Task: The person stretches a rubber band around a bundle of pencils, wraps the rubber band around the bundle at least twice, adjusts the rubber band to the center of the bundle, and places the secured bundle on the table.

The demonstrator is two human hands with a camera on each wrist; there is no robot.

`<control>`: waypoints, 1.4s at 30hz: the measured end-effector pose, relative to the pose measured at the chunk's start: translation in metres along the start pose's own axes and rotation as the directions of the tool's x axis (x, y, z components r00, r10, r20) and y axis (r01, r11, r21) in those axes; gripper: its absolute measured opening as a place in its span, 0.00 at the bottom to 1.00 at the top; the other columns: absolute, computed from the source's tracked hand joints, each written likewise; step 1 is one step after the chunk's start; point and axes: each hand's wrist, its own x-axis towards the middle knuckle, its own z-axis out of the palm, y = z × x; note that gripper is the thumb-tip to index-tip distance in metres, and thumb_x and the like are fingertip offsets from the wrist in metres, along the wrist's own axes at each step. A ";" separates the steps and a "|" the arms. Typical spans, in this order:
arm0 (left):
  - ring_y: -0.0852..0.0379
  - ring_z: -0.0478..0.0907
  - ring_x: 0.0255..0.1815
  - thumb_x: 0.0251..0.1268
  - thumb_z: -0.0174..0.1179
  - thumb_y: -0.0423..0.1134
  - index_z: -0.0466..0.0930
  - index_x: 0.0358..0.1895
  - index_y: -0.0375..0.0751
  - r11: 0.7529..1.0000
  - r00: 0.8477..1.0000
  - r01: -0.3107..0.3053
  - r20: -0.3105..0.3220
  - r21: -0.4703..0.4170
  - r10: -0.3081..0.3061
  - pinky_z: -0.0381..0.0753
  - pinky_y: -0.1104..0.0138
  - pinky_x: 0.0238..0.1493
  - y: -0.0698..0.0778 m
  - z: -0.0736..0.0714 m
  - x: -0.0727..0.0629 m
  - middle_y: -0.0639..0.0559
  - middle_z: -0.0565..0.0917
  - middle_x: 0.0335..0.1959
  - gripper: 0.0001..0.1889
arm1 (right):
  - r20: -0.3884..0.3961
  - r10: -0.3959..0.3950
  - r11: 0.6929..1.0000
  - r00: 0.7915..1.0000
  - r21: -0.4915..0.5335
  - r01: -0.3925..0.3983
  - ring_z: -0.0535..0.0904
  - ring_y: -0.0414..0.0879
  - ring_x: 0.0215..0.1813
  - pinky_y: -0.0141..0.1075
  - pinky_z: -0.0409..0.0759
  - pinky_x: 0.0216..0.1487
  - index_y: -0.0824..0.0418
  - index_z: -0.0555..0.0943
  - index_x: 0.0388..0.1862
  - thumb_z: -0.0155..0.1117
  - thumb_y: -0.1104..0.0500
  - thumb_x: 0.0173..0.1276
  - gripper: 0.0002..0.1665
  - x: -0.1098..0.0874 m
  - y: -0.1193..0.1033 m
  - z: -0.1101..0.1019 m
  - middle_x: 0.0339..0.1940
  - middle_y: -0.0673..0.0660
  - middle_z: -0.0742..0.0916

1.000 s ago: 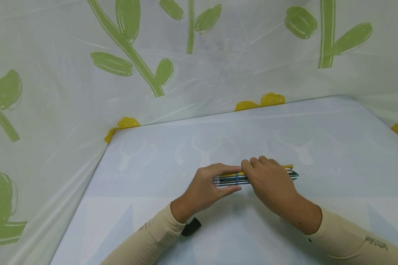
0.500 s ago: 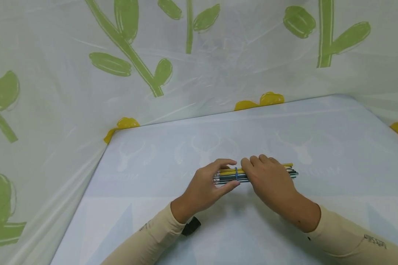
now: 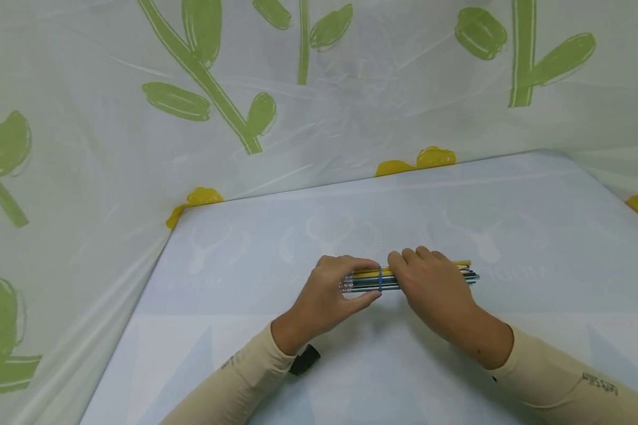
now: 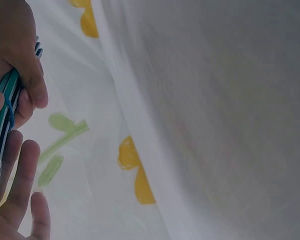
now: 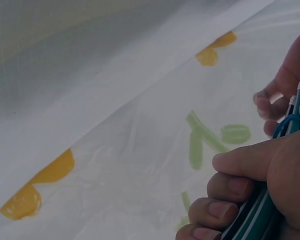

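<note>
A bundle of pencils (image 3: 361, 283), mostly dark green with some yellow, lies crosswise between both hands above the table. A blue rubber band (image 3: 380, 278) circles it near the eraser ends. My right hand (image 3: 437, 292) grips the bundle from above, its fingers wrapped round the middle; the tips stick out to the right. My left hand (image 3: 319, 298) spans the eraser end, thumb below and index finger above, both tips right at the band. In the left wrist view the other fingers (image 4: 26, 172) of that hand extend apart from the pencils. The palm side is partly hidden.
The table (image 3: 234, 354) has a pale blue and white cover with faint deer-head prints. Behind and left hangs a whitish sheet (image 3: 106, 118) with green leaves and yellow flowers. A black piece (image 3: 305, 360) shows beside the left cuff.
My left index finger lifts off the bundle, then comes back down at the band. The band appears pulled slightly outward at top and bottom. The right hand keeps its grip.
</note>
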 end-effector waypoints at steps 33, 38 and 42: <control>0.66 0.85 0.41 0.50 0.77 0.51 0.85 0.49 0.48 0.975 0.989 -0.063 -0.116 0.214 0.090 0.71 0.68 0.43 0.012 0.008 -0.003 0.59 0.90 0.42 0.23 | 0.025 -0.019 1.000 0.999 -0.014 0.019 0.75 0.48 0.30 0.38 0.78 0.34 0.62 0.73 0.39 0.81 0.65 0.50 0.25 -0.004 -0.010 -0.003 0.27 0.54 0.80; 0.67 0.83 0.32 0.66 0.66 0.48 0.84 0.45 0.46 0.973 0.991 0.000 -0.130 0.230 0.030 0.72 0.68 0.41 0.012 0.007 -0.002 0.58 0.89 0.36 0.12 | 0.024 -0.007 1.000 1.000 -0.018 0.007 0.71 0.47 0.27 0.38 0.75 0.31 0.61 0.72 0.36 0.78 0.66 0.54 0.21 -0.003 -0.010 -0.003 0.24 0.54 0.77; 0.64 0.74 0.22 0.71 0.60 0.45 0.85 0.41 0.46 0.979 0.987 0.087 -0.146 0.186 -0.060 0.71 0.71 0.31 0.013 0.006 -0.003 0.59 0.87 0.27 0.08 | 0.019 0.002 1.000 1.000 -0.022 -0.001 0.71 0.47 0.27 0.38 0.76 0.31 0.61 0.73 0.36 0.78 0.67 0.54 0.20 -0.001 -0.010 -0.003 0.24 0.54 0.78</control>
